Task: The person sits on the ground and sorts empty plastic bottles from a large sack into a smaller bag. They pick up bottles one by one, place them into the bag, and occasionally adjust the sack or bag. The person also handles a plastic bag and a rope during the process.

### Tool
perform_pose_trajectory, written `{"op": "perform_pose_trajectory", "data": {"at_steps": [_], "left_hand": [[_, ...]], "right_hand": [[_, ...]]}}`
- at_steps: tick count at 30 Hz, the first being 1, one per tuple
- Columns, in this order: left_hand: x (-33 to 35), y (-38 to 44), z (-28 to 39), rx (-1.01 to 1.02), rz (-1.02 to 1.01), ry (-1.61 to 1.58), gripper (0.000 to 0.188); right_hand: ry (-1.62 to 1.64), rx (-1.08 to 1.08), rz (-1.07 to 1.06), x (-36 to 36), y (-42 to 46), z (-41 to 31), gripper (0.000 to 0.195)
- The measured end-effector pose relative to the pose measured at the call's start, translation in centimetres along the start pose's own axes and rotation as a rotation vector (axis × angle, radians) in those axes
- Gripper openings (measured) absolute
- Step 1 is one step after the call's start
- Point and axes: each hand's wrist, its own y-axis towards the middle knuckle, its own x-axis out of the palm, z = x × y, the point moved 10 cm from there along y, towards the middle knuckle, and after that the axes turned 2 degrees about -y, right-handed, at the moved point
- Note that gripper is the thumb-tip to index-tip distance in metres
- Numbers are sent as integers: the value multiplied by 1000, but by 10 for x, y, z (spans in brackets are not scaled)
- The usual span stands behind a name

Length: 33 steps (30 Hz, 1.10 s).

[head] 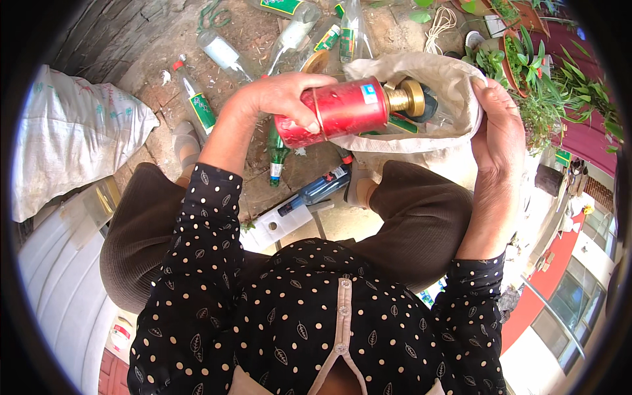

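My left hand (276, 96) grips a shiny red bottle (345, 111) with a gold neck and cap, held almost level. A rubber band circles its body near my thumb. Its gold cap points right, within the mouth of a white woven sack (414, 144). My right hand (498, 118) pinches the sack's rim at the right and holds the mouth wide. Inside the sack, bottles with green labels are partly visible; the bottom is hidden. Below the red bottle, a green glass bottle (278, 155) lies on the ground.
Several clear bottles (224, 54) lie on the brick ground ahead. A blue bottle (316, 189) rests between my feet by a white board (271, 227). A full white sack (79, 138) stands left. Potted plants (531, 64) and a coil of cord (441, 27) are at upper right.
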Motion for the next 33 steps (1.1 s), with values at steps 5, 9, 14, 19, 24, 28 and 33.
{"op": "perform_pose_trajectory", "data": {"at_steps": [5, 9, 14, 19, 24, 28, 33], "left_hand": [[47, 87, -25, -328, -330, 278, 66], [84, 153, -15, -322, -395, 570, 67], [145, 204, -7, -140, -413, 503, 69], [157, 164, -10, -101, -464, 342, 54], [154, 165, -86, -223, -351, 470, 44], [149, 177, -132, -287, -106, 601, 37], [61, 95, -13, 50, -28, 223, 30]], "right_hand": [[-18, 36, 32, 2, -2, 5, 11], [-5, 48, 6, 0, -6, 7, 13], [3, 42, 18, -12, -8, 5, 18], [65, 12, 12, -12, -17, -5, 18], [87, 8, -40, -5, -14, -2, 17], [72, 32, 1, -9, -11, 3, 18], [18, 47, 28, -22, -8, 5, 25]]}}
